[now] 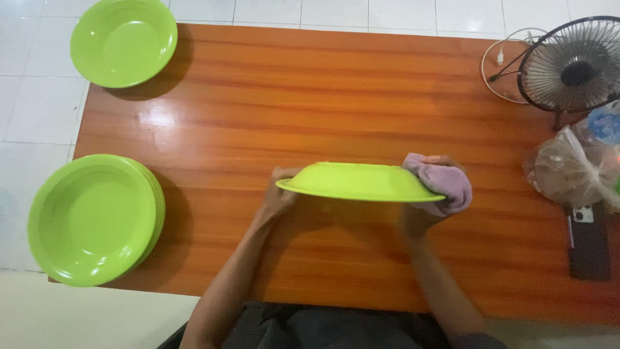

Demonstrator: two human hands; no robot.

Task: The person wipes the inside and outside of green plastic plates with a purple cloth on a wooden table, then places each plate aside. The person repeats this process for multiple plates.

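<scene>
left hand [279,194] grips the rim of a green plate [358,181], held tilted above the wooden worktop [336,97]. right hand [429,194] clenches a purple cloth [442,182] against the plate's opposite edge. stack of green plates [90,220] at left; 1 separate green bowl [123,40] at far left corner.

This looks like a home, likely a dining or kitchen corner. A varnished wooden counter [361,97] stands on white floor tiles [32,110]. Green plastic plates [93,220] are stacked at its left edge, with a single green bowl [123,42] at the far left corner. A small desk fan [571,64], filled plastic bags [571,171] and a phone [588,249] crowd the right edge.
</scene>
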